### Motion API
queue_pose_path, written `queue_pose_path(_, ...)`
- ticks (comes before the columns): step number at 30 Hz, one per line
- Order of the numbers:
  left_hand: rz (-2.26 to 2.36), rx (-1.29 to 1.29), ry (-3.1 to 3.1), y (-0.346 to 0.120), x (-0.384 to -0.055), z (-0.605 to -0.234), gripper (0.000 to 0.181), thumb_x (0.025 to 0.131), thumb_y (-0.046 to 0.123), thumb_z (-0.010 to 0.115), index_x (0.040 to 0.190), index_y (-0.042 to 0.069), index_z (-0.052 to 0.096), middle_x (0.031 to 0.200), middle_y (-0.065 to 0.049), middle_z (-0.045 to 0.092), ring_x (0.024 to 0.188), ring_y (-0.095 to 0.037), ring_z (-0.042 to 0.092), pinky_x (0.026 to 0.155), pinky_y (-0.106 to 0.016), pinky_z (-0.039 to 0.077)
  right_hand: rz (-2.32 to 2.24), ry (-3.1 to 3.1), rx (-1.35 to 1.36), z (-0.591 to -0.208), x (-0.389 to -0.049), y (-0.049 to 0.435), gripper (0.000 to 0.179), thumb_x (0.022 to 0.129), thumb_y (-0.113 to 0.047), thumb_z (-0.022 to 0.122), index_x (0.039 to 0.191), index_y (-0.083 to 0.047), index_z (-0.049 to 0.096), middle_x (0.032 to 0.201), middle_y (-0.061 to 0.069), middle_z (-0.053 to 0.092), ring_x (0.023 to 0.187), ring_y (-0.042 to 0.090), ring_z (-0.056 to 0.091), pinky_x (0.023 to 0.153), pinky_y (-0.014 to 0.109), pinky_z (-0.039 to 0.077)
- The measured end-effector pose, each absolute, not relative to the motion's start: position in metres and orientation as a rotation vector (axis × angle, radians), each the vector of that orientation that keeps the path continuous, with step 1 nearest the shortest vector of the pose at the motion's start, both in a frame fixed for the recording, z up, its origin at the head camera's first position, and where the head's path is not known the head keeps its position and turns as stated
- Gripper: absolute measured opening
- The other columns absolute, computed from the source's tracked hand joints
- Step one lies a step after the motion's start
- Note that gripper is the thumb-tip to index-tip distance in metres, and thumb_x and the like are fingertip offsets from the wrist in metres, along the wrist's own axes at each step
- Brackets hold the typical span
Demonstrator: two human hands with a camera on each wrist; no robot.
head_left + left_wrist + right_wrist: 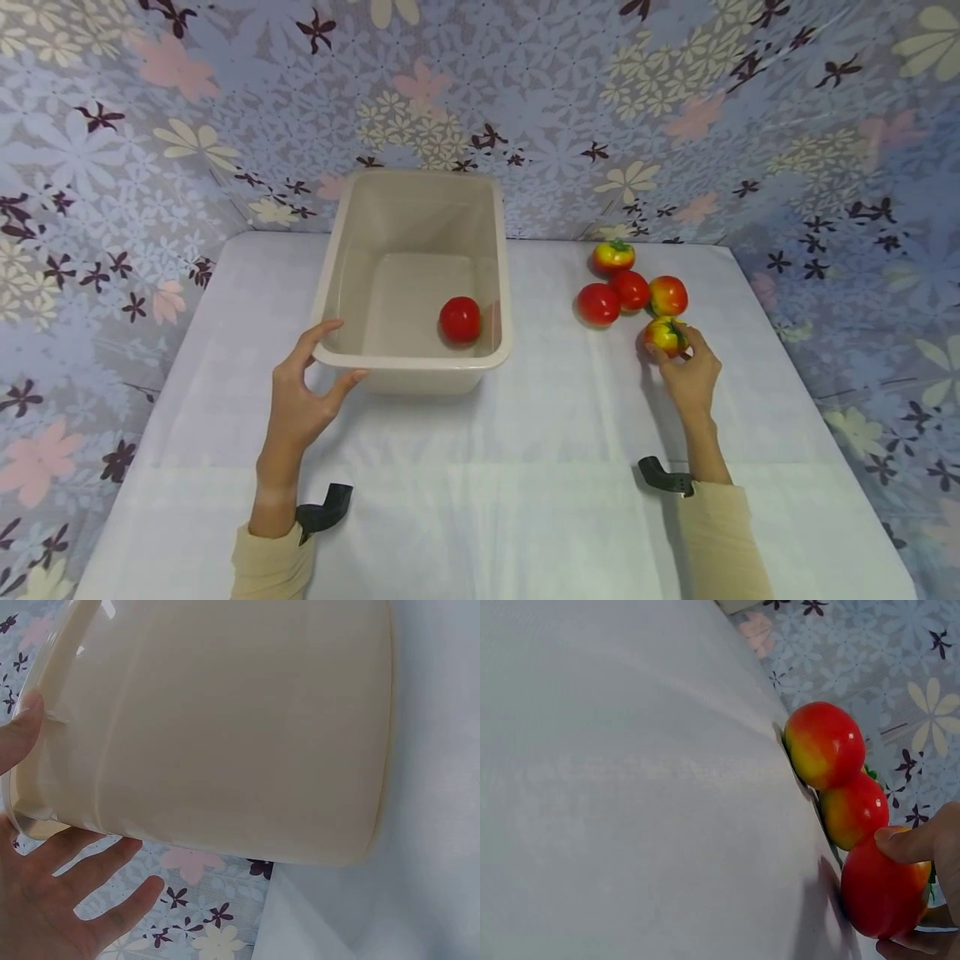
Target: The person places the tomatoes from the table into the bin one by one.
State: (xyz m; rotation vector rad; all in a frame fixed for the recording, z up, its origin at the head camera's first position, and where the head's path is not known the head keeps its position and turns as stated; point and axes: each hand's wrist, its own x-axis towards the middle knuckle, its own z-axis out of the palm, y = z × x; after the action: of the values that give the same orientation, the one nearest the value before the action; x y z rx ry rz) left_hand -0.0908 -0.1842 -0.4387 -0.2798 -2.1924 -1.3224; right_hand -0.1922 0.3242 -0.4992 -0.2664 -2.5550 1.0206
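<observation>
A beige plastic bin (495,363) stands at the back of the table with one red tomato (460,320) inside. My left hand (303,408) grips the bin's near left corner, index fingertip over the rim and thumb at the front. In the left wrist view, the other fingers of the left hand (64,900) spread along the bin's side wall (240,735). With thumb and fingers, my right hand (692,379) pinches a yellow-red tomato (663,337) with a green top. That tomato (885,889) looks mostly red in the right wrist view.
Beyond the right hand lie several more tomatoes: two red ones (597,304) side by side, an orange-red one (668,296) and a yellow-red one (612,257) at the back. White cloth (525,500) covers the table. Floral sheeting (555,125) rises behind it.
</observation>
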Motion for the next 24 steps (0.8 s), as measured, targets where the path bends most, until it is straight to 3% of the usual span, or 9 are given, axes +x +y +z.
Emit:
queue_pose_path(5, -1.331, -0.281, -2.203, -0.185, -0.09, -0.442, 0.061, 0.069, 0.0, 0.081, 0.126, 0.002, 0.059, 0.126, -0.015, 0.064, 0.119, -0.01, 0.056, 0.092, -0.015, 0.039, 1.044, -2.508, -0.262, -0.497, -0.192, 0.326, 0.05, 0.084, -0.013, 0.075, 0.13, -0.001, 0.059, 0.135, 0.02, 0.057, 0.127, 0.036, 0.052, 0.098, 0.056, 0.048)
queue_pose_path(10, -1.456, -0.274, -2.16, -0.183, -0.09, -0.446, 0.057, 0.071, -0.007, 0.078, 0.124, -0.001, 0.057, 0.124, -0.017, 0.061, 0.12, -0.009, 0.055, 0.1, -0.016, 0.041, 1.079, -2.456, -0.256, -0.487, -0.192, 0.322, 0.051, 0.082, -0.013, 0.077, 0.129, -0.002, 0.061, 0.133, 0.018, 0.059, 0.125, 0.033, 0.054, 0.095, 0.055, 0.05)
queue_pose_path(16, -1.762, -0.343, -1.951, -0.177, -0.091, -0.45, 0.058, 0.073, -0.022, 0.068, 0.126, -0.005, 0.054, 0.122, -0.008, 0.054, 0.114, -0.017, 0.057, 0.097, -0.018, 0.047, 1.118, -2.404, -0.253, -0.477, -0.192, 0.315, 0.05, 0.082, -0.013, 0.078, 0.128, -0.004, 0.062, 0.132, 0.014, 0.061, 0.122, 0.029, 0.056, 0.095, 0.044, 0.052)
queue_pose_path(20, -1.782, -0.355, -1.906, -0.177, -0.092, -0.451, 0.053, 0.074, -0.021, 0.068, 0.124, -0.011, 0.053, 0.124, -0.001, 0.056, 0.115, -0.018, 0.058, 0.095, -0.018, 0.049, 1.173, -2.371, -0.251, -0.467, -0.191, 0.31, 0.051, 0.082, -0.015, 0.078, 0.13, -0.008, 0.062, 0.134, 0.01, 0.061, 0.125, 0.025, 0.056, 0.097, 0.035, 0.051)
queue_pose_path(24, -1.759, -0.351, -1.899, -0.178, -0.093, -0.451, 0.049, 0.077, -0.017, 0.068, 0.123, -0.014, 0.053, 0.124, 0.003, 0.059, 0.11, -0.014, 0.062, 0.093, -0.017, 0.05, 1.232, -2.351, -0.232, -0.451, -0.191, 0.298, 0.051, 0.084, -0.019, 0.077, 0.132, -0.012, 0.062, 0.136, 0.007, 0.059, 0.129, 0.024, 0.054, 0.098, 0.035, 0.05)
